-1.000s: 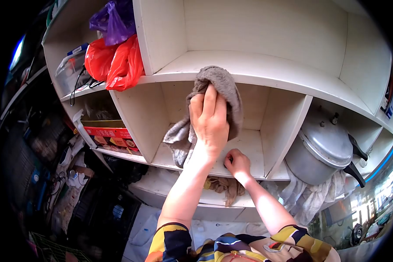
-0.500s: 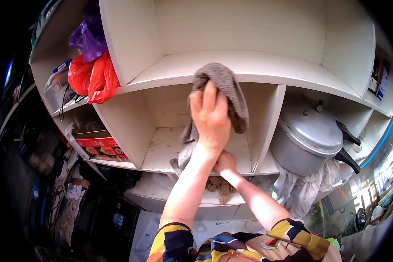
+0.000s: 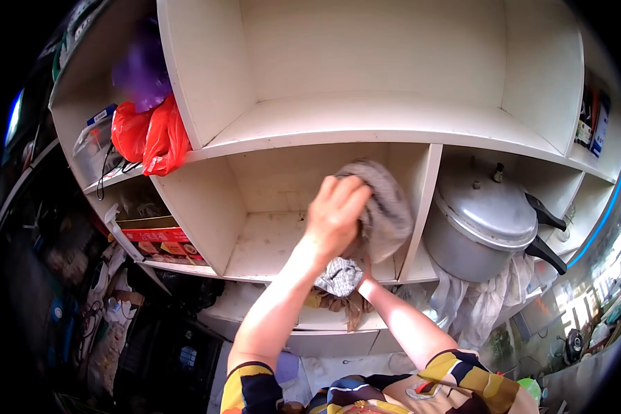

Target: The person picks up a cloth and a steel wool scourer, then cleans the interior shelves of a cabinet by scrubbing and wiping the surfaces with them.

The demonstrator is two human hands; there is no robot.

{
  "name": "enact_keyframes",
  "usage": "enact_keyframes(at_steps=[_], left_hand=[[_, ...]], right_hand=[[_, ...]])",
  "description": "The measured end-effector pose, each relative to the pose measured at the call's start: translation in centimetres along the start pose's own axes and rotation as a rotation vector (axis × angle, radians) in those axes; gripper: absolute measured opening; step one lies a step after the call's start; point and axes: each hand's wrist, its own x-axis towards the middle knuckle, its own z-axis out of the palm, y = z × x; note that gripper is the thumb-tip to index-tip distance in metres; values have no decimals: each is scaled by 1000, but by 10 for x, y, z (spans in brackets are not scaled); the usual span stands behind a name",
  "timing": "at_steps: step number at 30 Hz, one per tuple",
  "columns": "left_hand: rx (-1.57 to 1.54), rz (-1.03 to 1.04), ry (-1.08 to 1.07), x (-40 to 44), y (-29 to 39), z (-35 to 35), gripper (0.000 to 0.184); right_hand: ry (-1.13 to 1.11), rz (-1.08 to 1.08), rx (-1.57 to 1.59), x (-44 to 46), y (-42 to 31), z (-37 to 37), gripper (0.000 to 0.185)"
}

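A grey-brown cloth (image 3: 388, 214) hangs from my left hand (image 3: 334, 210), whose fingers are closed on it in the opening of the middle lower compartment (image 3: 265, 231). Motion blurs the cloth's lower folds. Below it, a lighter grey, speckled bunch of fabric (image 3: 340, 277) shows between my two arms; whether it belongs to the same cloth I cannot make out. My right hand (image 3: 367, 274) is lower, beside that bunch at the compartment's front edge. Its fingers are mostly hidden behind the cloth.
To the right stands a pressure cooker (image 3: 486, 217) with black handles jutting outward. Red plastic bags (image 3: 155, 134) and a purple bag (image 3: 141, 72) hang at the left. A red box (image 3: 162, 241) sits lower left. Brown crumpled fabric (image 3: 352, 307) lies on the ledge below.
My left hand has come down from the upper shelf's edge with the cloth, which now hangs to its right. My right hand has shifted slightly right and down.
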Motion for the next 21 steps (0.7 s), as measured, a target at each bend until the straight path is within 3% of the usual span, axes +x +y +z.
enact_keyframes(at_steps=[1, 3, 5, 7, 10, 12, 13, 15, 18, 21], left_hand=[[-5, -77, -59, -11, -14, -8, 38], [-19, -336, -136, -26, -49, -23, 44], [30, -592, -91, -33, -95, -40, 39], [46, -781, 45, -47, -158, -58, 36], [-116, -969, 130, -88, -219, -80, 42], [242, -790, -141, -115, -226, -79, 62], [239, -800, -152, -114, -207, -77, 62], [529, -885, -457, -119, -166, -70, 85], [396, -1034, -763, -155, -164, -53, 96], [555, -1032, -976, -196, -161, -30, 100]], right_hand=[[-57, 77, 244, -3, 1, -1, 49], [76, -229, -1066, -1, -12, 7, 41], [115, -195, -1672, -11, -38, 43, 30], [84, -622, -1781, -8, -30, 40, 19], [28, -672, -1726, -20, -42, 70, 11], [23, -688, -1650, -21, -41, 69, 9], [60, -681, -1603, -21, -41, 70, 9], [116, -750, -1479, -18, -39, 65, 9], [134, -753, -1332, -20, -42, 64, 9], [163, -719, -1304, -20, -43, 63, 8]])
